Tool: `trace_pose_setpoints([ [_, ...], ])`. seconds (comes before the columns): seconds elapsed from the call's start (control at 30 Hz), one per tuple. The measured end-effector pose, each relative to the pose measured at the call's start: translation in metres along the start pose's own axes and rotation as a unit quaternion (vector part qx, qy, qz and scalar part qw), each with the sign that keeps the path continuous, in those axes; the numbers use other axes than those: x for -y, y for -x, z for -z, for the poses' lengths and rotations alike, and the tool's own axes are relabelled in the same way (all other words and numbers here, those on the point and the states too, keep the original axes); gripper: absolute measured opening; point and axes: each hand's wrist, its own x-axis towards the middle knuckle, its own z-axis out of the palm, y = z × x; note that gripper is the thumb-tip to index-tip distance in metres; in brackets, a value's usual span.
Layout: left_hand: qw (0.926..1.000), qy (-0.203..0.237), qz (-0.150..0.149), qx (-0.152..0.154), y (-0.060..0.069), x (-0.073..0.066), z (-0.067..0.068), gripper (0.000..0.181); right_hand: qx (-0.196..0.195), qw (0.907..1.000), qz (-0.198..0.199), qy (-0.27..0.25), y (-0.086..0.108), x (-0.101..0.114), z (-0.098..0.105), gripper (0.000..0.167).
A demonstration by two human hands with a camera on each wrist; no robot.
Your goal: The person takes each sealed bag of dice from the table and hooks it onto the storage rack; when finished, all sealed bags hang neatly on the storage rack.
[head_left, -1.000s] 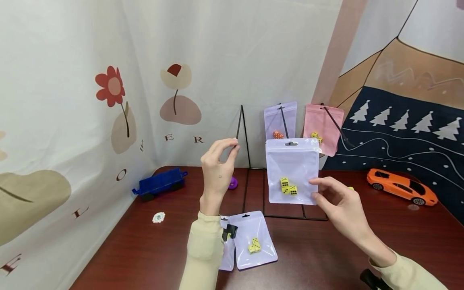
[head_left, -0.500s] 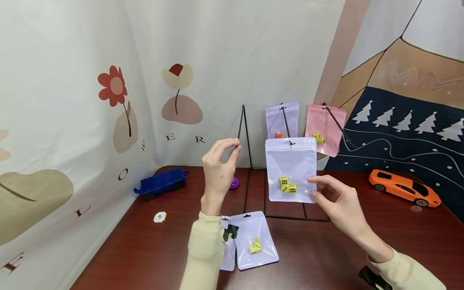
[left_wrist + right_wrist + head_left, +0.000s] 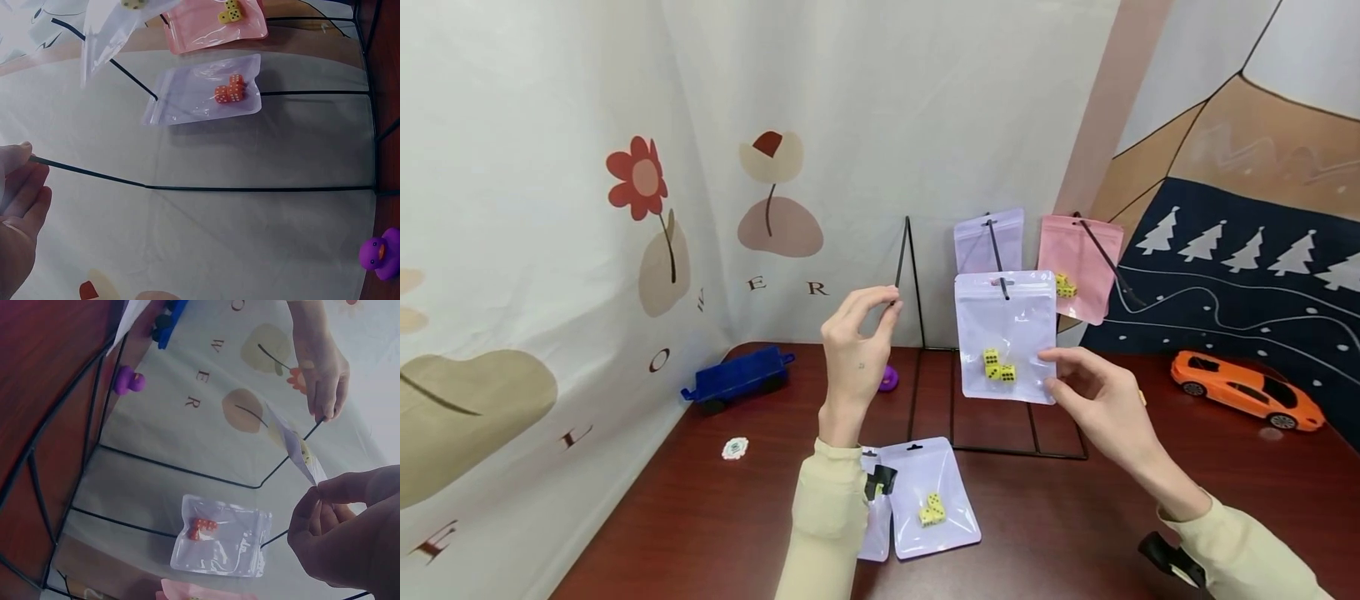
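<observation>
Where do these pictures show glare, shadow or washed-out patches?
Head view: shiny highlights on the fully visible bag lying on the table; left wrist view: dim overall, faint shadow beside the purple bag with orange dice; right wrist view: the right hand dark, the curtain pale at upper right.

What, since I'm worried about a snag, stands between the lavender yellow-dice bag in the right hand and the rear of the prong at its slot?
A lavender bag of orange dice hangs farther back on that same black wire prong, behind the held yellow-dice bag. Nothing else visible stands between the two.
</observation>
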Motion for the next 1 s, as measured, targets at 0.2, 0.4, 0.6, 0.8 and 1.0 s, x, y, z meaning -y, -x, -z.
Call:
trace_pose_setpoints([
  [0.2, 1.0, 0.0, -0.001, 0.0, 0.0, -0.001, -0.002, 0.01, 0.002, 0.9999, -0.014, 0.001, -0.007, -0.005, 0.001, 0.032],
  [0.4, 1.0, 0.002, -0.004, 0.001, 0.0, -0.001, -0.002, 0.011, 0.0, 0.9998, -0.018, -0.01, -0.014, -0.011, 0.0, 0.031],
  [0.6, 1.0, -0.002, -0.006, 0.002, -0.001, -0.001, -0.002, 0.01, -0.003, 1.0, -0.005, -0.007, -0.023, -0.016, -0.002, 0.031],
  [0.8, 1.0, -0.007, -0.002, 0.005, 0.0, -0.001, -0.001, 0.009, -0.008, 0.9999, -0.009, -0.002, -0.033, -0.018, -0.004, 0.031],
  [1.0, 0.9999, -0.01, 0.001, 0.005, 0.0, -0.001, 0.0, 0.008, -0.014, 0.9997, -0.018, 0.006, -0.043, -0.02, -0.006, 0.03],
])
